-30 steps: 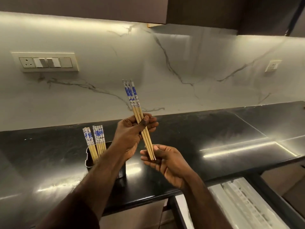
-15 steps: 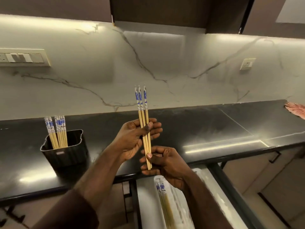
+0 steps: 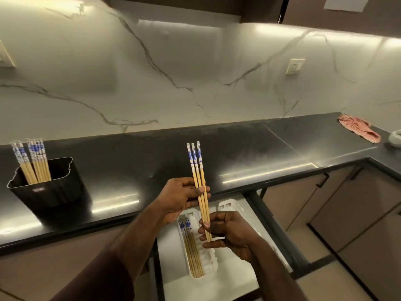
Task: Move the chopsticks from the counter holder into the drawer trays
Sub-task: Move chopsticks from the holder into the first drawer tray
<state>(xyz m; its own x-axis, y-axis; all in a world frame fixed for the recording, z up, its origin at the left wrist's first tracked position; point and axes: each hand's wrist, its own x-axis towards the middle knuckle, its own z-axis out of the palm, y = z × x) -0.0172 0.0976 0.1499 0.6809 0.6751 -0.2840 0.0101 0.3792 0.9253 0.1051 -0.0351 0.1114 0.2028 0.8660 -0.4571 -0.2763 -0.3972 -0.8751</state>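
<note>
Three wooden chopsticks with blue-and-white tops (image 3: 198, 170) stand nearly upright between both hands, above the open drawer. My left hand (image 3: 182, 195) grips them at mid-length. My right hand (image 3: 227, 230) pinches their lower ends. Below them a white tray (image 3: 211, 266) in the drawer (image 3: 173, 281) holds several chopsticks (image 3: 192, 248) lying lengthwise. The black holder (image 3: 56, 187) stands on the counter at the left with several more chopsticks (image 3: 32, 161) upright in it.
The black counter (image 3: 249, 153) runs along a marble wall. A red striped cloth (image 3: 358, 127) and a white dish (image 3: 395, 137) lie at its far right. A second white tray (image 3: 230, 205) sits further back in the drawer. Cabinet doors fill the right.
The view has swung right and down, so the holder now sits far left and more of the drawer shows. Both hands with the three chopsticks have come down over the drawer tray.
</note>
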